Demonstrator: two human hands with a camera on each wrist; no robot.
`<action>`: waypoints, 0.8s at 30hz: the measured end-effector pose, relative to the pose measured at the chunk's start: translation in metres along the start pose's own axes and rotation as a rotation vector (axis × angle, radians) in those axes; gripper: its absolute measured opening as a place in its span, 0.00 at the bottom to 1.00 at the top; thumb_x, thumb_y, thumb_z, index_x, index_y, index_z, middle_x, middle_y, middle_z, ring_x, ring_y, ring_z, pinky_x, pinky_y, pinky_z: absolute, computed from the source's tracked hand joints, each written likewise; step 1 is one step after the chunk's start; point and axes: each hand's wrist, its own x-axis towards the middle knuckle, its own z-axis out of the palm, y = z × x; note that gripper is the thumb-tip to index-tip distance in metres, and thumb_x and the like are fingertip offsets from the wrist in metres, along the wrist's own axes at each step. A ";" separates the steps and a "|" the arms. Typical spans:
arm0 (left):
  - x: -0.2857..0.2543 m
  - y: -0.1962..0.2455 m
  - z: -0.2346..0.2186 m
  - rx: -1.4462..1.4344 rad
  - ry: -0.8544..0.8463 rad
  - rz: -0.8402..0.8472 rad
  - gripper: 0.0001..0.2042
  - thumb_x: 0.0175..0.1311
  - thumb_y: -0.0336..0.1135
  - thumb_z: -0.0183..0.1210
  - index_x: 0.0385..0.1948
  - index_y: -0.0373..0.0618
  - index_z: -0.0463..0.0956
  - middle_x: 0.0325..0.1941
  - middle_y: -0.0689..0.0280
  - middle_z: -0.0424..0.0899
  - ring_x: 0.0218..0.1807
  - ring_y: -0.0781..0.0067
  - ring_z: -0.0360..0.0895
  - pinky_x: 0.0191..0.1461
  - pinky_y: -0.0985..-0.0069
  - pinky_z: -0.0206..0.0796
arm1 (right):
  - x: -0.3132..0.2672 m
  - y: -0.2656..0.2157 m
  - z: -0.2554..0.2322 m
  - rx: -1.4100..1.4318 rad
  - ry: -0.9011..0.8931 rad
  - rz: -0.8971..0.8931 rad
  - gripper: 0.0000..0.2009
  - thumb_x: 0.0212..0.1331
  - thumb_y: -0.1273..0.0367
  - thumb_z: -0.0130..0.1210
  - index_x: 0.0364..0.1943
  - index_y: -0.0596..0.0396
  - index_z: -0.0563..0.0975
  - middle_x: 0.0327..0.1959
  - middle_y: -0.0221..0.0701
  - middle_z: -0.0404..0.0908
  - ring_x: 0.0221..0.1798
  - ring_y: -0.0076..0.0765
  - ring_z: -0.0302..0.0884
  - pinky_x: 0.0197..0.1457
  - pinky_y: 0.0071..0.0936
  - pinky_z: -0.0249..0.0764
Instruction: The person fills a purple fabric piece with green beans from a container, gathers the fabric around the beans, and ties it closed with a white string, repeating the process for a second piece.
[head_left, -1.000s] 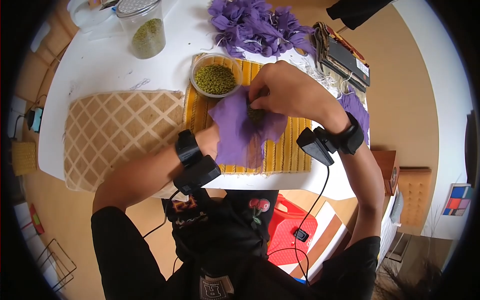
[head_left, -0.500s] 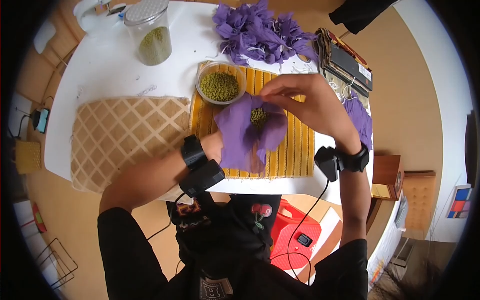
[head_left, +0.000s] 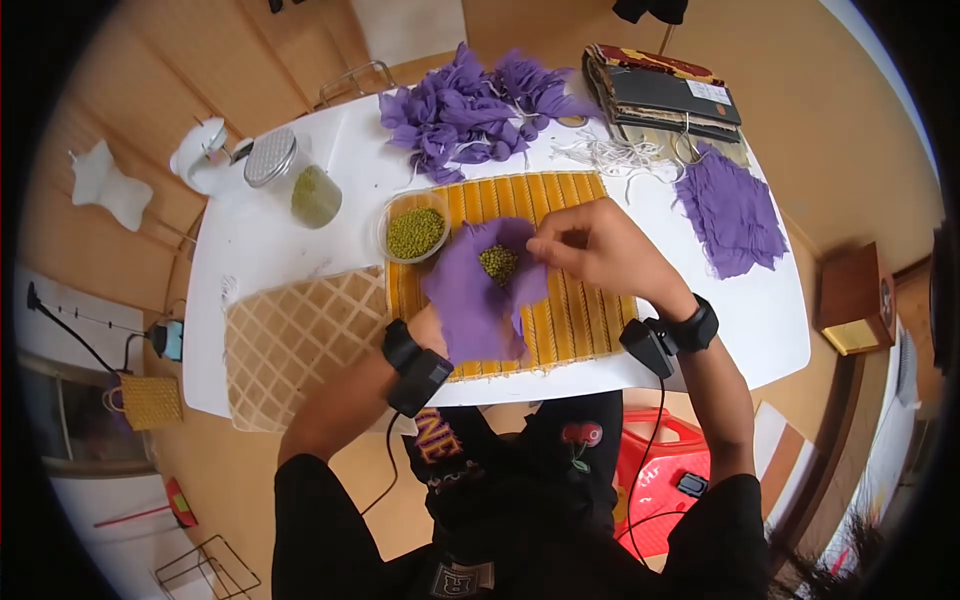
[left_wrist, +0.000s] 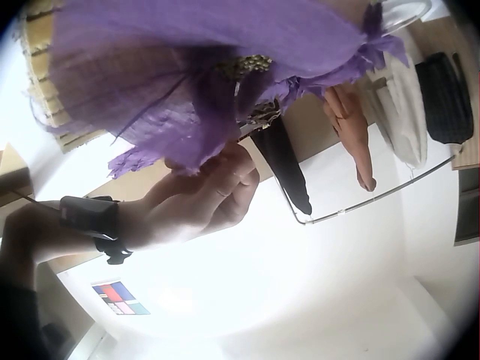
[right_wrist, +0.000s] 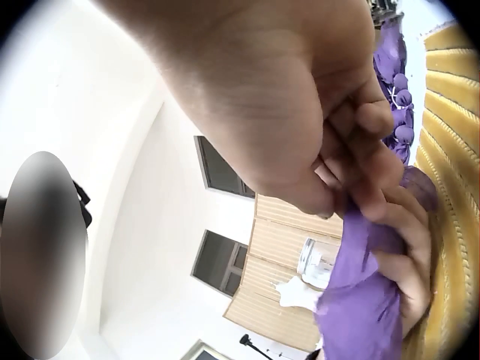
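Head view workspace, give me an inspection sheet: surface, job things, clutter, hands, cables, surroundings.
Surface: white table with a yellow striped mat and a beige lattice mat on it.
Job's things: purple cloth square holding a small heap of green beans; clear tub of beans beside it.
Clutter: pile of purple bundles, lidded bean jar, white strings, stack of flat purple cloths, fabric swatch books.
Hands: left hand holds the cloth from below; right hand pinches its edge.
Cables: black leads hang from both wrist cameras.
Surroundings: wooden floor, red stool under the table, woven basket at left.
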 end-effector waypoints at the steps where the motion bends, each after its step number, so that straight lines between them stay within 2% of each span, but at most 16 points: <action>1: 0.004 -0.002 0.004 0.016 -0.004 -0.009 0.22 0.59 0.30 0.61 0.55 0.40 0.66 0.48 0.66 0.74 0.46 0.81 0.72 0.53 0.80 0.67 | 0.000 0.000 -0.004 0.154 0.010 0.113 0.06 0.59 0.72 0.58 0.33 0.62 0.81 0.20 0.33 0.80 0.22 0.27 0.77 0.29 0.27 0.72; 2: 0.008 -0.005 0.006 0.177 0.039 0.023 0.19 0.61 0.33 0.58 0.53 0.41 0.68 0.47 0.66 0.75 0.45 0.79 0.73 0.52 0.78 0.67 | 0.001 0.004 -0.007 0.161 0.025 0.107 0.06 0.59 0.72 0.58 0.33 0.62 0.81 0.20 0.33 0.80 0.22 0.27 0.77 0.29 0.27 0.72; 4: 0.021 -0.015 0.008 0.489 0.115 0.096 0.14 0.66 0.39 0.51 0.49 0.43 0.71 0.45 0.66 0.76 0.45 0.75 0.75 0.50 0.76 0.69 | 0.002 0.019 -0.014 0.316 0.072 0.123 0.07 0.60 0.74 0.54 0.29 0.64 0.80 0.20 0.28 0.78 0.22 0.18 0.72 0.26 0.21 0.69; 6: 0.031 -0.020 0.007 0.792 0.194 0.185 0.15 0.70 0.45 0.45 0.44 0.45 0.74 0.43 0.65 0.77 0.44 0.72 0.76 0.49 0.73 0.70 | 0.002 0.025 -0.021 0.309 0.095 0.133 0.07 0.60 0.74 0.54 0.28 0.64 0.79 0.21 0.28 0.78 0.22 0.17 0.72 0.25 0.19 0.68; 7: 0.037 -0.019 0.004 0.796 0.190 0.187 0.15 0.70 0.45 0.45 0.44 0.45 0.74 0.43 0.65 0.77 0.44 0.72 0.76 0.49 0.73 0.70 | 0.002 0.026 -0.023 0.303 0.106 0.147 0.07 0.60 0.74 0.53 0.27 0.63 0.79 0.21 0.28 0.79 0.21 0.16 0.71 0.24 0.17 0.66; 9: 0.051 -0.012 0.000 -0.170 -0.018 -0.061 0.10 0.72 0.32 0.44 0.48 0.39 0.71 0.44 0.61 0.78 0.45 0.73 0.78 0.54 0.78 0.71 | -0.002 0.026 -0.030 0.415 0.140 0.119 0.07 0.60 0.74 0.54 0.27 0.62 0.79 0.22 0.28 0.79 0.21 0.16 0.72 0.24 0.17 0.67; 10: 0.053 -0.011 -0.001 -0.166 -0.014 -0.057 0.10 0.72 0.32 0.44 0.48 0.39 0.71 0.44 0.61 0.78 0.45 0.73 0.78 0.54 0.78 0.71 | -0.003 0.026 -0.030 0.528 0.173 0.095 0.07 0.61 0.73 0.54 0.27 0.62 0.79 0.24 0.27 0.79 0.22 0.15 0.72 0.25 0.16 0.67; 12: 0.057 -0.010 0.004 0.012 0.042 -0.042 0.11 0.73 0.32 0.42 0.46 0.39 0.72 0.44 0.61 0.78 0.45 0.72 0.78 0.52 0.76 0.73 | -0.006 0.028 -0.026 0.559 0.144 0.094 0.07 0.61 0.73 0.54 0.27 0.61 0.79 0.24 0.26 0.79 0.22 0.15 0.72 0.25 0.16 0.67; 13: 0.057 -0.012 0.002 0.008 0.045 -0.042 0.11 0.73 0.32 0.42 0.46 0.39 0.72 0.44 0.61 0.78 0.45 0.72 0.78 0.52 0.76 0.73 | -0.008 0.028 -0.024 0.583 0.115 0.097 0.07 0.61 0.73 0.54 0.27 0.60 0.79 0.24 0.26 0.79 0.23 0.15 0.72 0.25 0.16 0.67; 15: 0.056 -0.016 -0.005 0.560 0.124 0.073 0.11 0.72 0.33 0.43 0.46 0.40 0.72 0.44 0.63 0.78 0.45 0.74 0.78 0.52 0.75 0.74 | -0.009 0.028 -0.023 0.571 0.087 0.110 0.07 0.61 0.72 0.55 0.27 0.60 0.79 0.24 0.25 0.78 0.23 0.15 0.72 0.26 0.16 0.67; 16: 0.055 -0.018 -0.008 0.554 0.134 0.076 0.11 0.72 0.33 0.43 0.46 0.40 0.72 0.44 0.63 0.78 0.45 0.74 0.78 0.52 0.75 0.74 | -0.009 0.027 -0.022 0.559 0.063 0.114 0.07 0.62 0.72 0.55 0.27 0.60 0.79 0.24 0.24 0.78 0.23 0.15 0.72 0.26 0.15 0.67; 18: 0.051 -0.015 -0.006 0.966 0.033 0.338 0.10 0.72 0.33 0.44 0.47 0.40 0.72 0.44 0.64 0.78 0.46 0.75 0.78 0.52 0.74 0.75 | -0.008 0.028 -0.022 0.562 0.055 0.114 0.08 0.63 0.71 0.56 0.27 0.59 0.79 0.24 0.24 0.78 0.24 0.15 0.72 0.27 0.15 0.67; 19: 0.051 -0.013 -0.004 0.966 0.038 0.337 0.10 0.72 0.33 0.44 0.47 0.40 0.72 0.44 0.64 0.78 0.46 0.75 0.78 0.52 0.74 0.75 | -0.007 0.028 -0.022 0.548 0.058 0.126 0.08 0.63 0.71 0.56 0.27 0.59 0.79 0.24 0.24 0.78 0.24 0.15 0.72 0.27 0.15 0.67; 21: 0.050 -0.010 -0.001 0.425 0.111 0.014 0.09 0.69 0.29 0.47 0.45 0.40 0.73 0.44 0.64 0.78 0.47 0.76 0.77 0.53 0.74 0.75 | -0.009 0.030 -0.022 0.535 0.058 0.143 0.08 0.63 0.71 0.56 0.27 0.59 0.79 0.24 0.24 0.78 0.24 0.15 0.72 0.27 0.15 0.67; 22: 0.050 -0.013 -0.006 0.423 0.116 0.013 0.09 0.69 0.29 0.47 0.45 0.40 0.73 0.44 0.64 0.78 0.47 0.76 0.77 0.53 0.74 0.75 | -0.011 0.031 -0.021 0.551 0.095 0.134 0.08 0.63 0.71 0.56 0.28 0.59 0.79 0.24 0.25 0.78 0.24 0.15 0.72 0.27 0.15 0.68; 24: 0.053 -0.018 -0.017 0.683 0.048 0.162 0.08 0.66 0.27 0.48 0.42 0.39 0.74 0.42 0.65 0.79 0.47 0.77 0.77 0.50 0.76 0.75 | -0.013 0.031 -0.022 0.566 0.133 0.121 0.07 0.63 0.72 0.55 0.28 0.59 0.79 0.24 0.25 0.79 0.23 0.15 0.73 0.26 0.15 0.68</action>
